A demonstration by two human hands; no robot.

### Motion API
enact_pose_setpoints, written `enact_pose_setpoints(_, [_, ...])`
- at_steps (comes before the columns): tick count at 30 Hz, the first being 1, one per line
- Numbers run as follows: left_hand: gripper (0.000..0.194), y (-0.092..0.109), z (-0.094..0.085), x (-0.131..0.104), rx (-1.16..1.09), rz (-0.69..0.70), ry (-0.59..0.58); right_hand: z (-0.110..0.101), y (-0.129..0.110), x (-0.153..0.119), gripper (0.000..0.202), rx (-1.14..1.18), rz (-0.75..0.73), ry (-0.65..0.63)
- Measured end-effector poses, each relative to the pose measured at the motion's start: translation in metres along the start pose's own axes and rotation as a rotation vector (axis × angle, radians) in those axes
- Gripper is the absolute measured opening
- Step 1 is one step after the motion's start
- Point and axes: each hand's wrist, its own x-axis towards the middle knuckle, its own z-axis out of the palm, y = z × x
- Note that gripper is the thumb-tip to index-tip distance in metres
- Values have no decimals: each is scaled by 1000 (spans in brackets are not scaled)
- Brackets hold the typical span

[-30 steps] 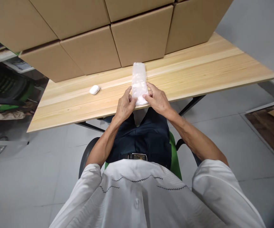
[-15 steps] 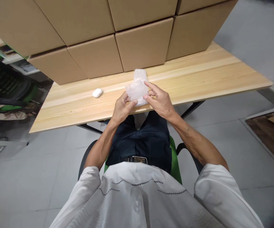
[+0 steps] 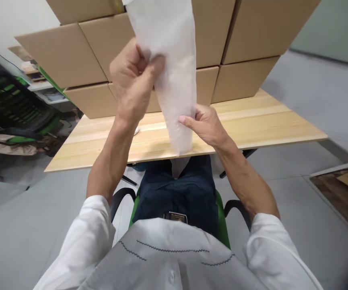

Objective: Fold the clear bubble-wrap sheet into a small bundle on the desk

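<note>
Holding a white plastic sheet (image 3: 178,76) above the tabletop (image 3: 261,125), pinched at its left edge by the left hand (image 3: 134,80), lower at its right by the right hand (image 3: 206,125).

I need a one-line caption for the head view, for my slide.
Left hand and right hand grip a white sheet before boxes stacked on a table.

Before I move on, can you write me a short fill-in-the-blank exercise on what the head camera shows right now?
1. In the picture, the left hand grips the white sheet at a point ____ than the right hand does.
2. The stacked boxes are made of brown ____.
3. The chair seat beneath the person is coloured ____.

Missing words: higher; cardboard; green.
</note>
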Motion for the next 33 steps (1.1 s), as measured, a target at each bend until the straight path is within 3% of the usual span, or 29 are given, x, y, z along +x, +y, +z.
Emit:
enact_pose_setpoints(3, [55, -55, 4, 19, 92, -148, 29, 6, 9, -2, 72, 100, 72, -32])
enact_pose_setpoints(5, [55, -95, 12, 9, 170, -319, 69, 11, 26, -4, 75, 154, 113, -34])
enact_pose_setpoints(8, [62, -143, 25, -46, 83, -602, 67, 13, 64, -6, 70, 129, 198, -35])
enact_pose_setpoints(11, [70, -164, 23, -121, 64, -817, 0, 4, 104, -7, 49, -164, 273, -35])
enact_pose_setpoints(14, [75, -150, 9, -182, 227, -884, -128, -5, 131, -10, 60, -542, 273, -62])
enact_pose_setpoints(16, [74, -127, 0, -208, 298, -814, -309, -6, 140, -15, 68, -698, 283, -70])
enact_pose_setpoints(18, [82, -99, -3, -223, 366, -698, -458, -4, 144, -20, 65, -790, 267, -46])
enact_pose_setpoints(21, [84, -64, 4, -233, 430, -532, -642, 3, 140, -30, 58, -872, 212, -15])
enact_pose_setpoints(23, [79, -52, 13, -235, 478, -451, -723, 6, 134, -36, 58, -898, 193, -29])
enact_pose_setpoints(27, [75, -47, 24, -236, 572, -372, -797, 11, 125, -42, 55, -904, 163, -61])
enact_pose_setpoints(30, [75, -45, 23, -238, 592, -301, -806, 16, 124, -40, 46, -888, 164, -64])
enact_pose_setpoints(33, [63, -36, 18, -243, 619, -203, -809, 20, 127, -36, 41, -868, 173, -59])
